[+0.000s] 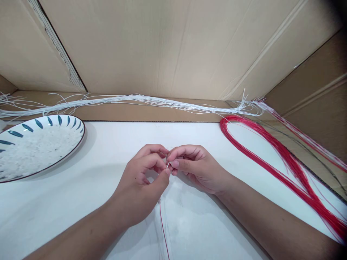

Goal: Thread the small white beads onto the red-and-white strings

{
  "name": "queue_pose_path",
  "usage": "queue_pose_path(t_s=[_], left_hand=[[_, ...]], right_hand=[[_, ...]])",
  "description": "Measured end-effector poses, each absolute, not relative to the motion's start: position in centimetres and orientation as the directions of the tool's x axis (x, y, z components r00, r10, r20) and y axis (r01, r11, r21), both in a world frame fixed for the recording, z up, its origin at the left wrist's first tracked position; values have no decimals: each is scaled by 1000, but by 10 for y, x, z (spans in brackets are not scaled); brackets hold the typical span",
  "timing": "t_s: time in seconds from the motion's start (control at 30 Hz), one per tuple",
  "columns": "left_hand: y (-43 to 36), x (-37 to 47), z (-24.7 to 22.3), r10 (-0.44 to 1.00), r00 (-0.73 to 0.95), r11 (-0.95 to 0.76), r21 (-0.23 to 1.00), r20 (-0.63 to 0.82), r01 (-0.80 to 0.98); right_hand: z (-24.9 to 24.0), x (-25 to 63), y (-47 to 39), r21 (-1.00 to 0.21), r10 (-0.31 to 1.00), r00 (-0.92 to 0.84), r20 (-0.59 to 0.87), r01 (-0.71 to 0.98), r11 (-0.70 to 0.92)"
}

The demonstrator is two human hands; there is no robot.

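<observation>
My left hand (146, 180) and my right hand (195, 164) meet over the middle of the white table. The fingertips of both are pinched close together around a short, thin white strand (168, 165). Just a small length of it shows between the fingers, so I cannot tell its exact kind. A red cord (163, 231) runs from below my left hand down to the bottom edge of the view. Near its upper end, by the left palm, is a small pale bit, too small to make out.
At the left stands an oval plate (83, 127) with blue leaf marks, holding many small white pieces. A bundle of white cords (151, 99) stretches along the back cardboard ledge. Looped red cords (260, 159) lie at the right. Cardboard walls (173, 47) enclose the back and right.
</observation>
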State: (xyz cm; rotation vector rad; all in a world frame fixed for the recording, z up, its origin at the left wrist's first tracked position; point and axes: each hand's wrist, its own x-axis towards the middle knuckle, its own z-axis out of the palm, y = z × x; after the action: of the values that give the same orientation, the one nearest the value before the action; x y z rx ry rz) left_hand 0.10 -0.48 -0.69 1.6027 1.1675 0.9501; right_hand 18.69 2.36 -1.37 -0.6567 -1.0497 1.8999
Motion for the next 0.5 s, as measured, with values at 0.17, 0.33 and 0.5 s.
queue_pose_path(t_s=[0.17, 0.33, 0.5], left_hand=[[-6, 1, -4, 964, 257, -142, 953, 72, 266], [-6, 2, -2, 962, 263, -147, 953, 75, 266], [-5, 2, -2, 960, 264, -166, 953, 97, 253]], right_hand=[[-13, 187, 23, -857, 864, -500, -59, -418, -300], [-13, 187, 23, -861, 863, -502, -55, -413, -296], [-13, 188, 24, -868, 868, -494, -53, -407, -285]])
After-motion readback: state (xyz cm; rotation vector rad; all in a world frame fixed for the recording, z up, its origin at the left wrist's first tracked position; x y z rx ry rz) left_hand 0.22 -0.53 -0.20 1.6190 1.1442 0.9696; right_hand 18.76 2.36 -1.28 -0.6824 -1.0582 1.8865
